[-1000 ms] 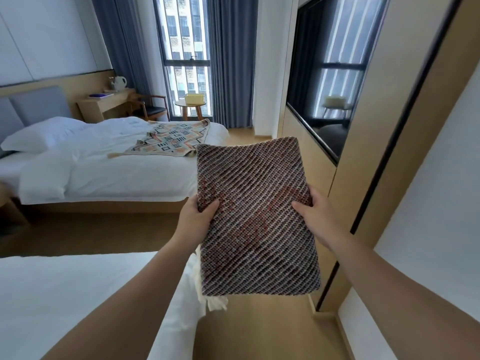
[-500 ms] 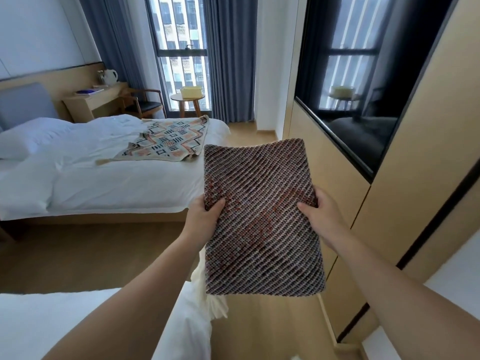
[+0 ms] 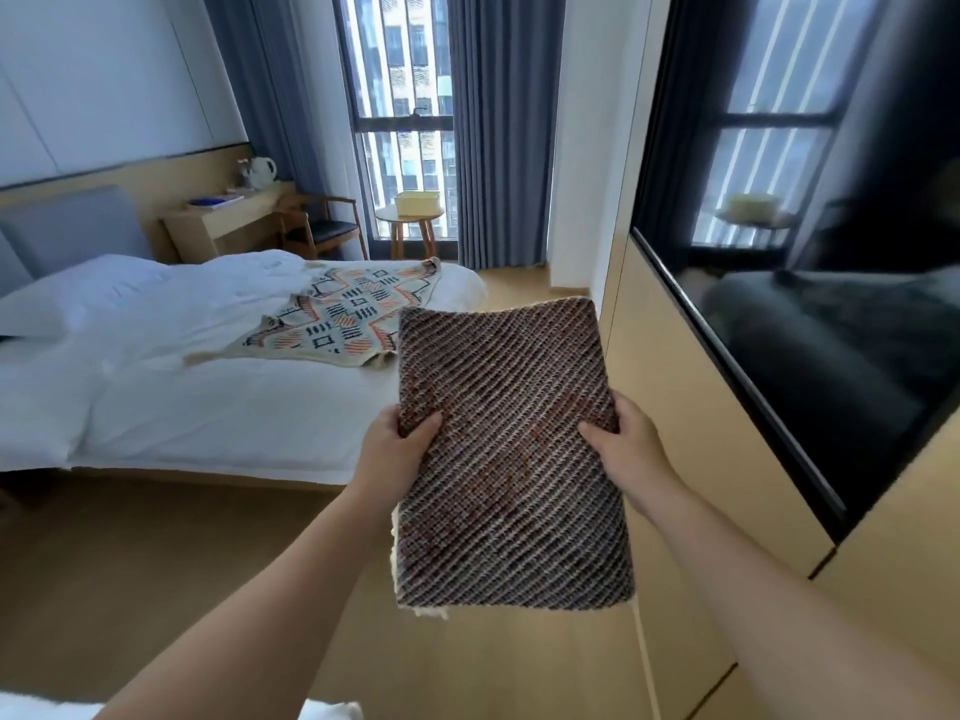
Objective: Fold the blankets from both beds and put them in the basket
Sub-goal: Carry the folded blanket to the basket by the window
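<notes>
— Hands first: what are they doing in the head view?
— Left hand [image 3: 390,449] and right hand [image 3: 631,449] each clamp a side edge of the folded dark brown woven blanket [image 3: 509,459], thumbs on top, fingers tucked beneath. It is held flat in the air above the wooden floor [image 3: 130,574].
— And the other blanket?
— A cream blanket with an orange and black geometric pattern [image 3: 353,319] lies spread, unfolded, on the white bed [image 3: 182,397] beyond.

Two bare forearms, no sleeves visible
</notes>
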A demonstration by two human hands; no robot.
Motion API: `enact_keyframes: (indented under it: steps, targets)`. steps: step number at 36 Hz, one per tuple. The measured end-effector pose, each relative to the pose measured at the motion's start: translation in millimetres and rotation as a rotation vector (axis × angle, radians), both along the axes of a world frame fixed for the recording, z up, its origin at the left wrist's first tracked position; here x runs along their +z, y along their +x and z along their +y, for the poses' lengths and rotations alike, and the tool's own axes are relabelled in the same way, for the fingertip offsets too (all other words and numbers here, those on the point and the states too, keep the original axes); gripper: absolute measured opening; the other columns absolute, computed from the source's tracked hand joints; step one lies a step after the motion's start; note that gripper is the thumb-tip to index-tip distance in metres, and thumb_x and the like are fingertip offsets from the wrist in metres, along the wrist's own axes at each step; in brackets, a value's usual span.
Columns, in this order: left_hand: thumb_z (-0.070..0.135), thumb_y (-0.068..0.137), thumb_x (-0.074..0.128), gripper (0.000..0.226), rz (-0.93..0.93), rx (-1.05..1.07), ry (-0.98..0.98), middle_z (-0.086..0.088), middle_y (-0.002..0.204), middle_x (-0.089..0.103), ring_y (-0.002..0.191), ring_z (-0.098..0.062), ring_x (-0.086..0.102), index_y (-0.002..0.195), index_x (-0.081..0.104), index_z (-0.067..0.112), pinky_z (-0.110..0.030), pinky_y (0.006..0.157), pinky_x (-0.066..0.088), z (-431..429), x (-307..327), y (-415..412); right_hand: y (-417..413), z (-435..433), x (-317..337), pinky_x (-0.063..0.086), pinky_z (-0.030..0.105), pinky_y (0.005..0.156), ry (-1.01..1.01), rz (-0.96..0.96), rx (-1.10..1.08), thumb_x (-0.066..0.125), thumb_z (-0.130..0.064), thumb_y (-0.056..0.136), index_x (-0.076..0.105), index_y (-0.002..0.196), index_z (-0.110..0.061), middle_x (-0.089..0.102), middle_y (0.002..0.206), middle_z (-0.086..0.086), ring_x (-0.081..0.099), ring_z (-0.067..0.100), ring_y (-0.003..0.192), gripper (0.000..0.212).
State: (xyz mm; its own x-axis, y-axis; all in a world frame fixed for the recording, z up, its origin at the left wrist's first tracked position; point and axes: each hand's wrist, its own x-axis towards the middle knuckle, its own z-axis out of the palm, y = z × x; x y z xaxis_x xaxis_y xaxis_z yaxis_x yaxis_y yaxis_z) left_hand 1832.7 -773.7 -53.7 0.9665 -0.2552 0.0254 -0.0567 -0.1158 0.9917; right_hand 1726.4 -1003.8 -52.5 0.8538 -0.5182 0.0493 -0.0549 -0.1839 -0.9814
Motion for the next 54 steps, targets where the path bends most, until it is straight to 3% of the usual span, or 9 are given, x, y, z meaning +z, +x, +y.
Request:
enact_keyframes:
  steps: [7, 13, 17, 23, 28, 33, 41, 54]
  targets:
    - [0.024, 0.090, 0.065, 0.027, 0.001, 0.014, -0.006, 0.000, 0.102, 0.071, 0.088, -0.013, 0.069, 0.114, 0.061, 0.012, -0.021, 0.069, 0.053, -48.3, -4.6, 79.0, 80.7, -50.1, -1.1, 0.050, 0.039, 0.095, -0.027, 0.020, -0.007, 0.057, -0.009, 0.092, 0.055, 0.127, -0.024, 0.064, 0.117, -0.005, 0.061, 0.013, 0.104, 0.038]
    - [0.026, 0.089, 0.066, 0.031, 0.002, -0.010, -0.019, -0.004, 0.104, 0.071, 0.091, -0.019, 0.070, 0.116, 0.061, 0.011, -0.037, 0.083, 0.056, -82.1, -16.9, 171.0, 165.4, -82.0, -4.3, 0.050, 0.040, 0.096, -0.057, 0.016, -0.019, 0.058, -0.010, 0.092, 0.055, 0.127, -0.022, 0.064, 0.115, -0.005, 0.061, 0.013, 0.104, 0.037]
    - [0.023, 0.090, 0.065, 0.027, -0.008, -0.018, -0.040, -0.003, 0.104, 0.071, 0.091, -0.018, 0.069, 0.114, 0.061, 0.012, -0.035, 0.083, 0.056, -102.8, -22.2, 243.0, 232.6, -98.1, -4.0, 0.050, 0.038, 0.094, -0.074, -0.003, -0.032, 0.058, -0.009, 0.092, 0.056, 0.118, -0.029, 0.064, 0.111, -0.007, 0.061, 0.013, 0.103, 0.033]
    - [0.023, 0.090, 0.065, 0.027, 0.001, -0.039, -0.021, -0.002, 0.106, 0.070, 0.095, -0.018, 0.067, 0.115, 0.059, 0.015, -0.038, 0.089, 0.054, -131.1, -16.8, 340.2, 321.7, -119.7, -0.7, 0.050, 0.038, 0.094, -0.061, 0.001, -0.084, 0.057, -0.008, 0.092, 0.055, 0.124, -0.025, 0.063, 0.113, -0.005, 0.060, 0.015, 0.105, 0.036]
    - [0.027, 0.091, 0.063, 0.031, -0.031, -0.066, 0.046, 0.002, 0.107, 0.067, 0.090, -0.008, 0.063, 0.119, 0.057, 0.015, -0.018, 0.072, 0.048, -161.5, -10.6, 405.8, 380.5, -143.5, -3.0, 0.049, 0.035, 0.093, -0.046, -0.009, -0.122, 0.057, -0.007, 0.092, 0.054, 0.121, -0.029, 0.062, 0.110, -0.008, 0.060, 0.012, 0.102, 0.036]
    - [0.027, 0.090, 0.065, 0.034, 0.022, -0.103, 0.041, -0.001, 0.108, 0.070, 0.097, -0.017, 0.067, 0.120, 0.058, 0.013, -0.037, 0.089, 0.054, -202.1, -16.6, 460.2, 428.4, -184.4, -12.0, 0.050, 0.037, 0.094, -0.021, -0.005, -0.153, 0.057, -0.006, 0.092, 0.056, 0.121, -0.027, 0.064, 0.110, -0.007, 0.061, 0.011, 0.101, 0.036]
    - [0.024, 0.091, 0.063, 0.027, -0.025, -0.070, 0.067, 0.000, 0.102, 0.068, 0.091, -0.012, 0.065, 0.115, 0.059, 0.013, -0.027, 0.080, 0.052, -295.9, -26.3, 534.7, 512.4, -277.8, -30.1, 0.050, 0.036, 0.093, -0.006, -0.023, -0.135, 0.058, -0.007, 0.091, 0.055, 0.126, -0.023, 0.064, 0.110, -0.007, 0.061, 0.012, 0.101, 0.038]
    - [0.026, 0.090, 0.065, 0.032, 0.003, 0.057, 0.060, -0.003, 0.107, 0.070, 0.096, -0.019, 0.067, 0.118, 0.060, 0.011, -0.042, 0.090, 0.054, -431.4, -28.7, 638.8, 641.8, -428.5, -18.8, 0.049, 0.035, 0.094, -0.054, -0.009, -0.015, 0.061, -0.012, 0.091, 0.056, 0.127, -0.017, 0.064, 0.117, -0.001, 0.061, 0.015, 0.105, 0.037]
